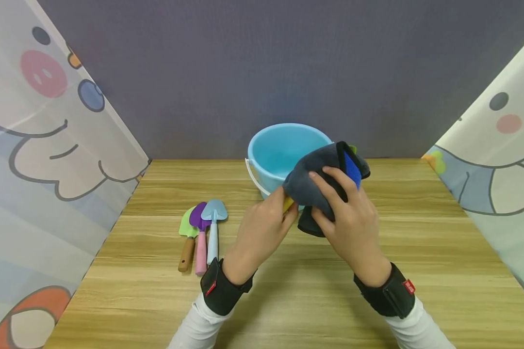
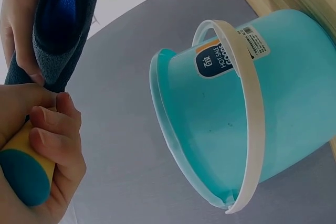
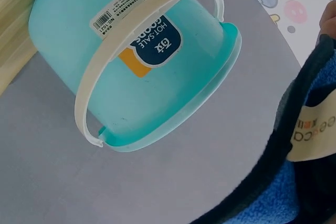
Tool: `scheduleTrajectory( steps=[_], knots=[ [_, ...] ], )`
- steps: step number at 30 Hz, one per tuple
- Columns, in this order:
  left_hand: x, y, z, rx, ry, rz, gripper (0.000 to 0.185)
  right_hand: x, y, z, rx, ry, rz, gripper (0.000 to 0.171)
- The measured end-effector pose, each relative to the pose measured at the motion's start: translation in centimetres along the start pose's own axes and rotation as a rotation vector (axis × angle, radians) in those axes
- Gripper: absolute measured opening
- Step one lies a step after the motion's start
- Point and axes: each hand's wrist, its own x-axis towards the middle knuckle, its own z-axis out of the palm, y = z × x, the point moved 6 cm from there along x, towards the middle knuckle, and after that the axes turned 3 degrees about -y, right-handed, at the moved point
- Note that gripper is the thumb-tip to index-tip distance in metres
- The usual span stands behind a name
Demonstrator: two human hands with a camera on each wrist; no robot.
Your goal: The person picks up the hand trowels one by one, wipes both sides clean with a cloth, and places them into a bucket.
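Cloth (image 1: pixel 303 183) and yellow handle (image 2: pixel 25 177), one in each hand

My left hand (image 1: pixel 262 223) curls round the teal-ended handle; my right hand (image 1: pixel 351 223) grips the grey-and-blue cloth where it covers the far end. Both are above the wooden table (image 1: pixel 419 232), before the light-blue bucket (image 2: pixel 294 93). Left of that, three trowels (image 1: pixel 201 249) lie, blades overlapping.

To the right of the right hand (image 1: pixel 349 213) we have wide room above the table (image 1: pixel 445 242). Left of the left hand (image 1: pixel 262 223), three trowels (image 1: pixel 201 242) lie low in our way. Ahead of both hands the bucket (image 1: pixel 272 150), with its white handle (image 2: pixel 254 119), obstructs us, then the grey wall (image 1: pixel 288 63). The cloth (image 1: pixel 312 177) and yellow rod (image 2: pixel 26 169) close the gap between the hands.
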Motion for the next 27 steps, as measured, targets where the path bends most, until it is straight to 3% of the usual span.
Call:
scheduleTrajectory(
  steps=[27],
  knots=[
    [0.11, 0.22, -0.08, 0.019, 0.004, 0.022, 0.025, 0.25, 0.84, -0.94, -0.037, 0.082, 0.030, 0.047]
  ],
)
